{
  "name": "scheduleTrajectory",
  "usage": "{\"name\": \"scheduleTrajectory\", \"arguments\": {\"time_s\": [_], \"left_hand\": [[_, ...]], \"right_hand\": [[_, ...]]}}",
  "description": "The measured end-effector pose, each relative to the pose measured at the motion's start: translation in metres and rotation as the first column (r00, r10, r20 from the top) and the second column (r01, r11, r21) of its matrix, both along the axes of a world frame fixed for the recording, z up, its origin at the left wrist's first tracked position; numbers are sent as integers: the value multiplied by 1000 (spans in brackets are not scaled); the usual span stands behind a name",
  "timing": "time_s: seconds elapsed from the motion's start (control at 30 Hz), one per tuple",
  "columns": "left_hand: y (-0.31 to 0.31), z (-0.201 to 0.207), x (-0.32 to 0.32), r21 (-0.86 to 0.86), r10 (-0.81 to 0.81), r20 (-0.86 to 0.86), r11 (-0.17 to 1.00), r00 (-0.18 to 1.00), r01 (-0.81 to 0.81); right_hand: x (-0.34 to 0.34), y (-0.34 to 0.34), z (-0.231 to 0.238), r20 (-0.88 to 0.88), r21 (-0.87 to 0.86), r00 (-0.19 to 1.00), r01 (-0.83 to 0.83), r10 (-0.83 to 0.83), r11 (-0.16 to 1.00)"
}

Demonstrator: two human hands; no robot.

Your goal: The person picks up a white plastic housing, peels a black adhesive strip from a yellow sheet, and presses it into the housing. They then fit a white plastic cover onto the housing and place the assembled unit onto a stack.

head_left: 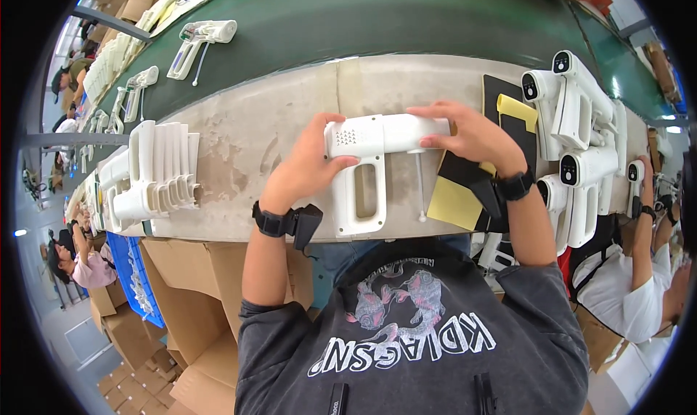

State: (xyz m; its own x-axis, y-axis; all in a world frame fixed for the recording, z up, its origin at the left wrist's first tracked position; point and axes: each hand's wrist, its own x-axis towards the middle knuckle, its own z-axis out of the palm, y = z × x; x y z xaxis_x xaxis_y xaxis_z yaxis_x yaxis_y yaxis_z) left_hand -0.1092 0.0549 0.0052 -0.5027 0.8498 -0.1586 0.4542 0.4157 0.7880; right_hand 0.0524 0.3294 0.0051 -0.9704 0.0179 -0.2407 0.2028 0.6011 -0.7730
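Note:
A white spray gun (377,135) with a loop handle lies level at the middle of the worktable (239,117), its handle toward me. My left hand (308,157) grips its vented left end, thumb on the near side. At the other end, my right hand (472,133) holds the barrel between thumb and fingers. From the barrel's underside a thin white tube (420,190) with a small knob at its tip points toward me. Beside my right wrist lie a black pad (499,90) and a yellow sheet (454,203).
Stacked white gun shells (170,168) stand at left. Several white spray guns with black panels (581,110) are piled at right. Across the far side runs a green conveyor (319,23) carrying opened guns (200,41). Cardboard boxes (192,277) sit below; other people work at both sides.

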Motion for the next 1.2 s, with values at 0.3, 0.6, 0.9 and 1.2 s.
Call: {"name": "scheduleTrajectory", "arguments": {"time_s": [0.3,0.6,0.9,1.2], "left_hand": [[13,9,-22,-107,-232,-65,969,970,225],[-20,7,10,351,-3,148,935,989,-50],[-2,90,58,515,-97,98,857,990,33],[-43,47,47,522,85,258,826,962,-213]], "right_hand": [[-19,26,-7,43,-48,989,-138,140,989],[18,-6,-7,-223,-36,972,-82,72,996],[131,-14,70,-385,-194,923,-59,-21,979],[298,172,60,-362,-671,226,611,-905,421]]}}
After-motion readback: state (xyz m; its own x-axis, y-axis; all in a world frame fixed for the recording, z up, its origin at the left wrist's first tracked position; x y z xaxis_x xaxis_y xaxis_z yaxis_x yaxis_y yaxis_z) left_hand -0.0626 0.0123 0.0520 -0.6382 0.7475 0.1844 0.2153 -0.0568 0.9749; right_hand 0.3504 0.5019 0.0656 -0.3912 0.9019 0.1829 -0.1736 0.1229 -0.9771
